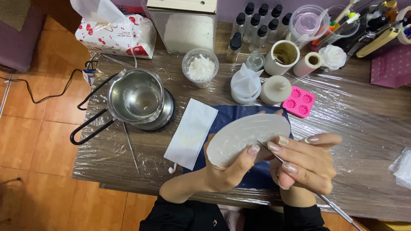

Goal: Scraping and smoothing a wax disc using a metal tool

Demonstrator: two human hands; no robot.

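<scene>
Left hand holds the white oval mold above the blue mat. Right hand pinches a thin metal pick w/ its tip on the mold. Keep mold still, scrape softly.

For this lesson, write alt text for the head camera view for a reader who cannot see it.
The left hand holds up a pale oval slab while the right hand sets a thin metal tool against it. Below lies a plastic-wrapped table with a metal melting pot, a pink flower mould and small bottles.
</scene>
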